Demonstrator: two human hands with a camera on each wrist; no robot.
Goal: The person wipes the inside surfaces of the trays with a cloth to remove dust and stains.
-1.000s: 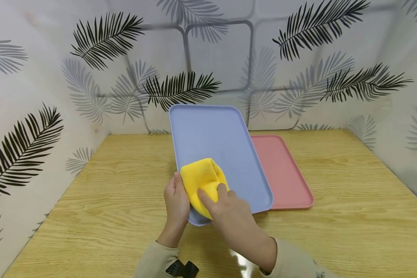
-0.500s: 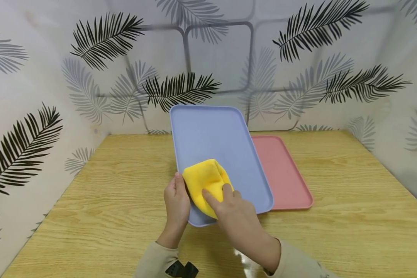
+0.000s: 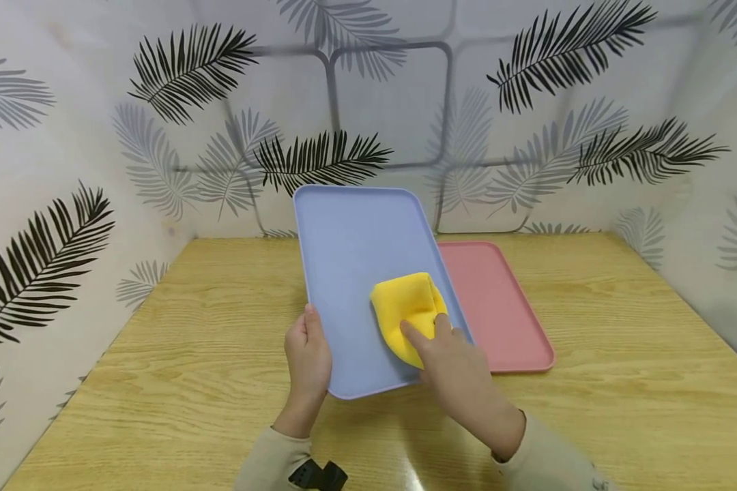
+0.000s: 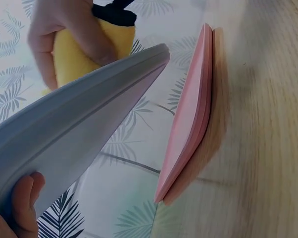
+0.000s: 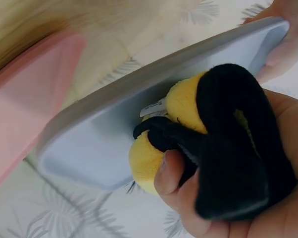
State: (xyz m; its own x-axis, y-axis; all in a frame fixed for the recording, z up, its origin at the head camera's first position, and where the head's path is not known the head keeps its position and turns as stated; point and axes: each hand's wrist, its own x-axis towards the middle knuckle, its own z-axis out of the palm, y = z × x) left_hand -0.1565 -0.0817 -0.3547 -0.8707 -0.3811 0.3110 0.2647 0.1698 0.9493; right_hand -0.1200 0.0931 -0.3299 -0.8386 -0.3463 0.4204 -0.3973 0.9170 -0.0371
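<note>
My left hand (image 3: 308, 358) grips a light blue tray (image 3: 362, 245) by its left edge, thumb at the rim. In the left wrist view its fingers (image 4: 26, 198) curl against the tray's underside. The tray is raised and tilted, its inner face toward me. My right hand (image 3: 463, 378) holds a folded yellow cloth (image 3: 399, 300) against the lower right of that face. In the right wrist view, a black band (image 5: 233, 158) and a small white tag (image 5: 154, 107) show on the cloth, with fingers curled round the bundle.
A pink tray (image 3: 503, 307) lies on the wooden table (image 3: 221, 320), to the right of the blue tray and partly hidden behind it. Leaf-patterned covering (image 3: 393, 102) stands along the back and both sides of the table.
My right hand has slid the yellow cloth rightward across the blue tray, from beside the left thumb to near the right rim. The left hand and tray have shifted slightly left.
</note>
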